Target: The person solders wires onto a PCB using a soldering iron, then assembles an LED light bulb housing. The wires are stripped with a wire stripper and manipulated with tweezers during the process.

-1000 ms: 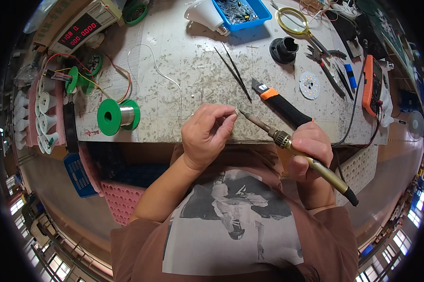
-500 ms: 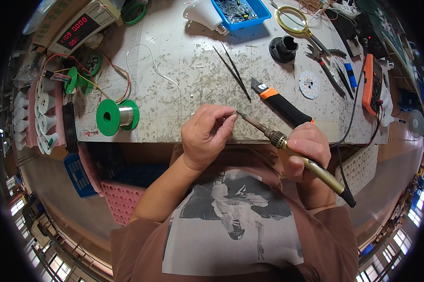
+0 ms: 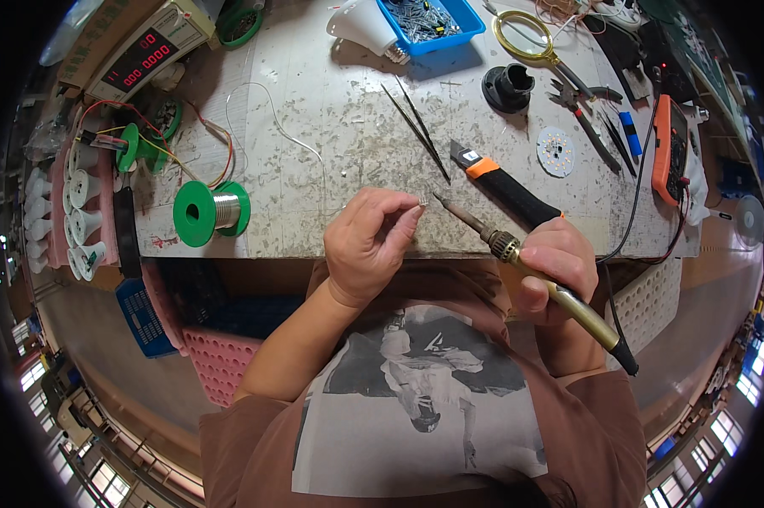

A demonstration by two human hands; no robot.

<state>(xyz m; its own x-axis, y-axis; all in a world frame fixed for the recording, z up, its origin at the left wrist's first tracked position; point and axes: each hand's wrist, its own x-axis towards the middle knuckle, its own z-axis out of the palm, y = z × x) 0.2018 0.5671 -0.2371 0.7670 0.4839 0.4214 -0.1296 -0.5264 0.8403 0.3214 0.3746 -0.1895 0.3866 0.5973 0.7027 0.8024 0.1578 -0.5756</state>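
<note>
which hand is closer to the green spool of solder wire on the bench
Left. The left hand is just right of the green spool, with bare bench between them. The right hand, gripping the soldering iron, sits farther right, beyond the left hand.

The person is wearing a brown short-sleeved T-shirt [image 3: 568, 432], its sleeves ending above the elbows and leaving both forearms bare. A large grey-and-white printed picture [image 3: 416, 406] is covering the chest of the shirt, showing a dark figure against a pale ground. The left hand [image 3: 369, 245] and the right hand [image 3: 555, 262] are both bare, wearing no gloves. No watch or ring is showing on the wrists or on the fingers [image 3: 403, 222] in this view.
</note>
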